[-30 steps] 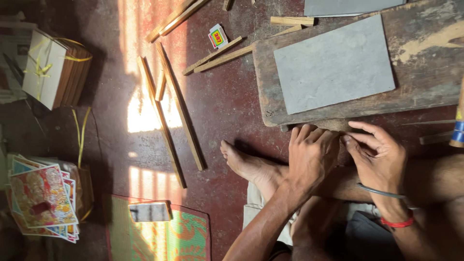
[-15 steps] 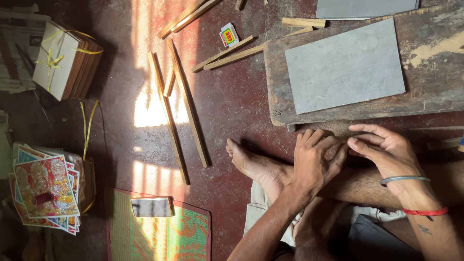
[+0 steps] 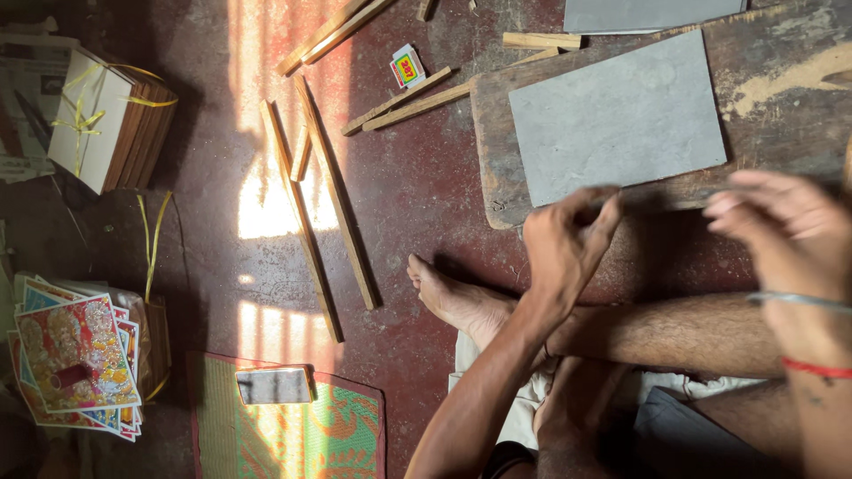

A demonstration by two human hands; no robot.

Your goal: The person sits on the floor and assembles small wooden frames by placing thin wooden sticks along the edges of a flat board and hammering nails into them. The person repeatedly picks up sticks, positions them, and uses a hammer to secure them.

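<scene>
My left hand (image 3: 565,251) is lifted above my crossed shin, fingers loosely curled, its fingertips at the near edge of a worn wooden board (image 3: 781,98). A grey rectangular slate sheet (image 3: 617,120) lies on that board. My right hand (image 3: 781,232) hovers blurred to the right of the left one, fingers apart, with a metal bangle and a red thread on the wrist. Neither hand shows anything in it. My bare foot (image 3: 448,297) rests on the red floor below the board.
Several long wooden strips (image 3: 333,200) lie on the floor at the left, shorter ones (image 3: 417,102) near a small matchbox (image 3: 407,66). A tied stack of boards (image 3: 111,120) and colourful prints (image 3: 75,359) sit far left. A phone (image 3: 273,386) lies on a green mat (image 3: 346,439).
Both hands have lifted off my ankle and shin and moved up towards the board's near edge. The right hand is blurred in motion. The view has shifted slightly.
</scene>
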